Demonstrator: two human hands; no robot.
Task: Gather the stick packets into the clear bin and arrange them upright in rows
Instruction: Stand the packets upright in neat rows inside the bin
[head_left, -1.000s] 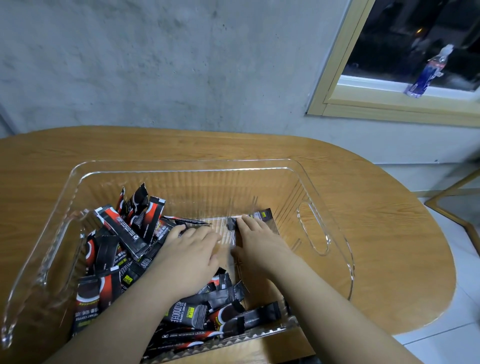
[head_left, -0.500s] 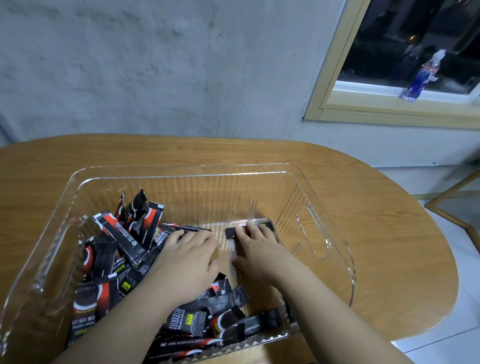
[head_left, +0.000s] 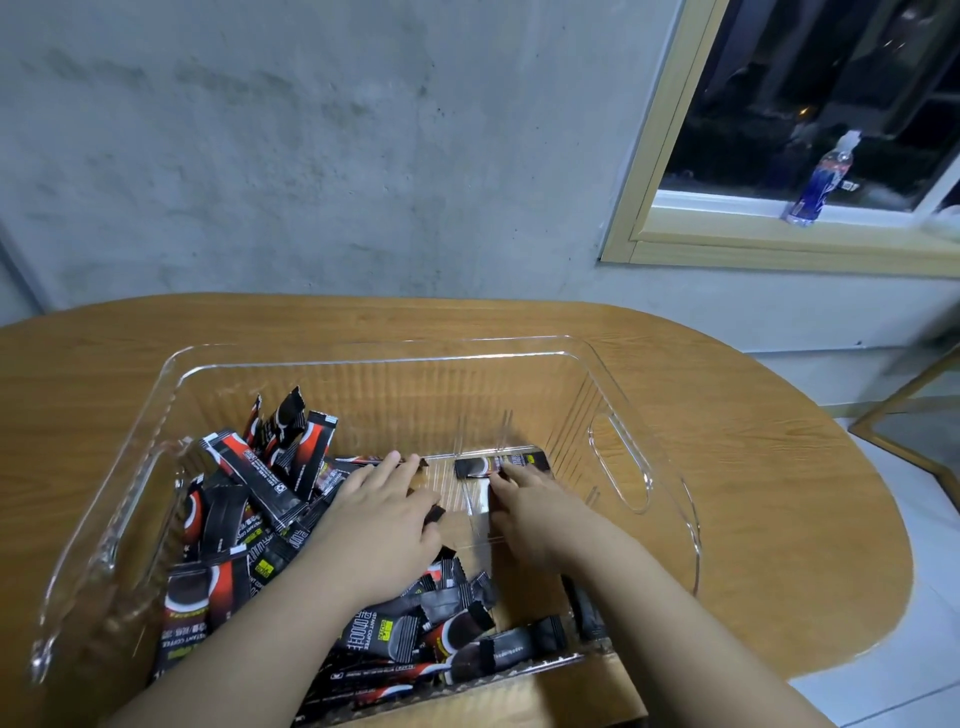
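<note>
Clear bin (head_left: 618, 467) on wooden table (head_left: 779, 467): stick packets (head_left: 249, 499) heaped loose at left. Left hand (head_left: 379, 525) flat on heap, fingers straight. Right hand (head_left: 535, 514), fingertips on lone flat packet (head_left: 501, 464); grasp unclear. Step: arranging. Next: stand it upright against the wall.

Black-red stick packets (head_left: 270, 499) jumbled, clear bin (head_left: 670, 499) on table

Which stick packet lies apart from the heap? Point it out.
The packet lying flat on the bare bin floor at the right hand fingertips, toward the far right corner; every other packet is jumbled together on the left and near side.
</note>
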